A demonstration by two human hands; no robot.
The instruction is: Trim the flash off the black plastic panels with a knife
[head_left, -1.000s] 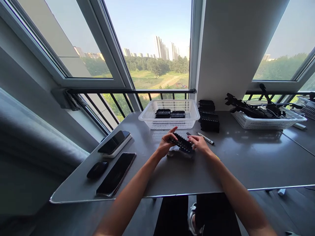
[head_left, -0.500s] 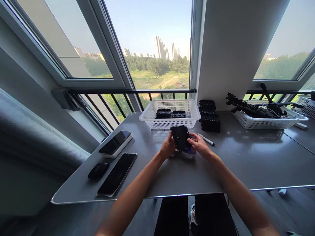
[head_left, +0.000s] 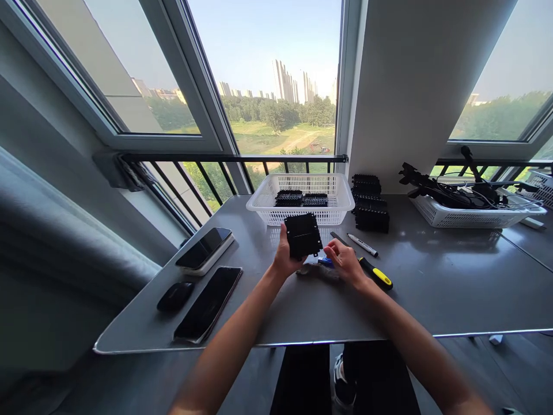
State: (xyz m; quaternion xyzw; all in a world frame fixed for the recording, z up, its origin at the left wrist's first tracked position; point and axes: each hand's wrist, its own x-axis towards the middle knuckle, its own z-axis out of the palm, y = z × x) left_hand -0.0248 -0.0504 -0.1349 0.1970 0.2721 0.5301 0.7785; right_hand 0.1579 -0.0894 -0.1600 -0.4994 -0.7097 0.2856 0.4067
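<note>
My left hand [head_left: 283, 258] grips a flat black plastic part [head_left: 303, 235] by its lower left edge and holds it upright above the grey table [head_left: 432, 288]. Just right of the part, my right hand [head_left: 344, 259] hovers with its fingers loosely curled and holds nothing that I can see. Under my hands lie a small blue item [head_left: 325, 261] and a clear plastic bag [head_left: 313, 270]. A screwdriver with a yellow and black handle [head_left: 375, 273] lies beside my right hand. A white marker pen [head_left: 363, 244] lies a little further back.
A white basket [head_left: 302, 199] at the back holds black parts, with stacks of black parts [head_left: 369, 202] to its right. A second white basket [head_left: 470, 213] holds cables and tools. Two phones [head_left: 206, 249] [head_left: 208, 302] and a black mouse [head_left: 175, 295] lie at the left.
The black part was lying across both hands, then turned on edge; now only my left hand holds it, raised and shifted left. My right hand has let go, uncovering the screwdriver.
</note>
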